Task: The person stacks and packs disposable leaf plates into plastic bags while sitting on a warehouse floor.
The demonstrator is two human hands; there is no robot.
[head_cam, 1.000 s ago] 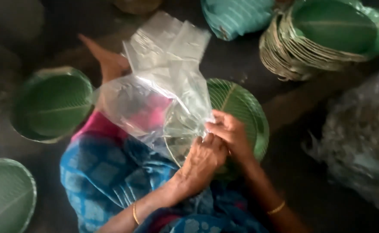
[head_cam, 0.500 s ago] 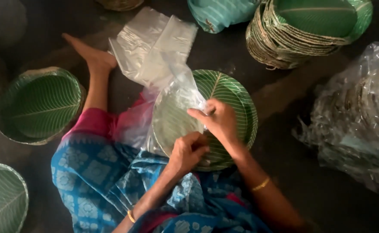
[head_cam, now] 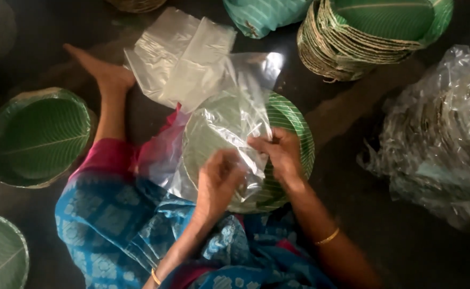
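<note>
Under both hands, a clear plastic bag point(head_cam: 229, 128) drapes over a stack of green leaf-pattern plates point(head_cam: 291, 134) on the lap. Left hand point(head_cam: 219, 182) is closed, pinching bag film at its fingertips; right hand point(head_cam: 277, 152), just beside it, grips the film too. Best to keep the mouth taut and the plates level.

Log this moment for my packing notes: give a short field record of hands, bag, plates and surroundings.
left hand: on the clear plastic bag
right hand: pinching the bag's film with its fingers
bag: draped over a green plate stack on the lap
loose stack: top right
wrapped stacks: right
single plate: left
</note>
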